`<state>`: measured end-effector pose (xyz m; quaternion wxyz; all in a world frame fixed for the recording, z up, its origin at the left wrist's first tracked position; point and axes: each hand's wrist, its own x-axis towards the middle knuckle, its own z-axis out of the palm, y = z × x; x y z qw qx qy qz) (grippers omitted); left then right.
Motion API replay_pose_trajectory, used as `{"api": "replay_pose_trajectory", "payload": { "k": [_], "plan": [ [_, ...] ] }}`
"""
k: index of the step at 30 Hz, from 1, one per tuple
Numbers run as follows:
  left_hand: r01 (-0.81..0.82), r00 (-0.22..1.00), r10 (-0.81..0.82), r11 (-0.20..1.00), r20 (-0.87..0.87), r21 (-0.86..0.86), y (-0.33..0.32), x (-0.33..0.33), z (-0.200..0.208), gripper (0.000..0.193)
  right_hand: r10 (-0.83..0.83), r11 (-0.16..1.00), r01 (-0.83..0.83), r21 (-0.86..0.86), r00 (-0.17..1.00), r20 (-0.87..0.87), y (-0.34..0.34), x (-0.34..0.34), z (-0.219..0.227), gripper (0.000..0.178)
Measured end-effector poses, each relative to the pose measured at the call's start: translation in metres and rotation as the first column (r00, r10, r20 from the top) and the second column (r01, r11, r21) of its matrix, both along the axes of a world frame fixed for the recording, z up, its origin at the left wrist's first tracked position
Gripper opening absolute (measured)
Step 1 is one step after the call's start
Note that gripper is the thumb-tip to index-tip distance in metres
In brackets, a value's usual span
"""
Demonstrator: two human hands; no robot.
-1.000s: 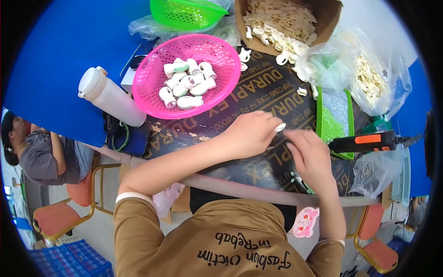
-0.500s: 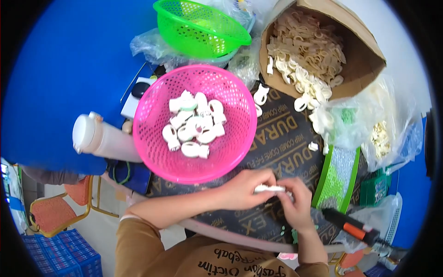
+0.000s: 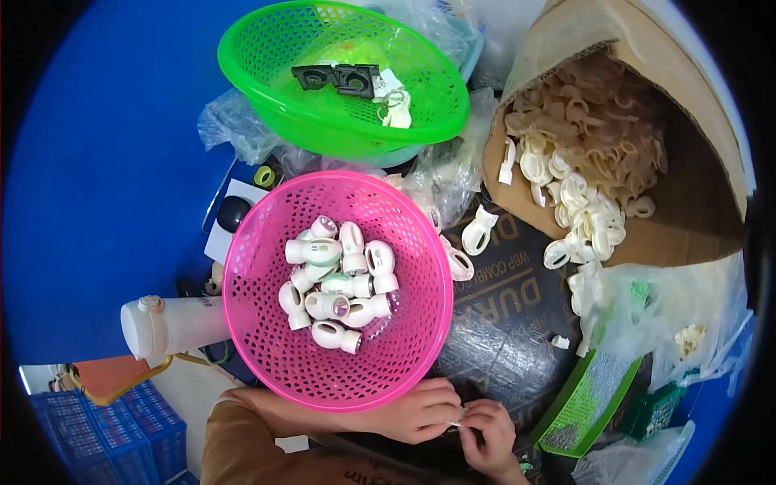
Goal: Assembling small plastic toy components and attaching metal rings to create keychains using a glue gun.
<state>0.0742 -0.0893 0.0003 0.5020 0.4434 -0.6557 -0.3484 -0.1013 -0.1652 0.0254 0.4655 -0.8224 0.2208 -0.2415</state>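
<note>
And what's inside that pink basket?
Inside the pink basket is a loose cluster of white hollow plastic housings, some marked pale green. The floor beneath them is mostly covered, so anything under there can't be seen.

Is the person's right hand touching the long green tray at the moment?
Apart. The head view shows a strip of dark tabletop between the right hand and the near end of the green tray.

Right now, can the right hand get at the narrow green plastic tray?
Probably yes: the tray lies just right of the right hand, with only flat black tabletop showing between them, though that hand is at a small white piece.
</note>
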Motion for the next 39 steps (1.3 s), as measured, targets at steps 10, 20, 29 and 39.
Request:
{"api": "replay_pose_trajectory", "payload": {
  "k": [10, 20, 29, 39],
  "plan": [
    [-0.076, 0.992, 0.088, 0.988, 0.090, -0.134, 0.004, -0.007, 0.008, 0.014, -0.037, 0.944, 0.033, -0.327, 0.999, -0.005, 0.014, -0.004, 0.007, 0.022],
    [-0.083, 0.981, 0.081, 0.997, 0.176, 0.003, -0.004, -0.014, 0.002, 0.016, -0.054, 0.865, -0.123, -0.487, 0.941, -0.334, 0.021, -0.015, 0.047, 0.016],
    [0.213, 0.914, -0.185, 0.976, 0.361, -0.040, 0.005, -0.024, -0.010, 0.021, -0.156, 0.844, -0.032, -0.536, 0.940, -0.302, 0.052, -0.030, 0.046, 0.014],
    [0.363, 0.864, -0.342, 0.932, 0.369, 0.016, 0.004, -0.013, 0.002, 0.016, -0.751, 0.454, 0.098, -0.885, 0.577, -0.322, -0.078, 0.004, -0.027, 0.014]
  ]
}}
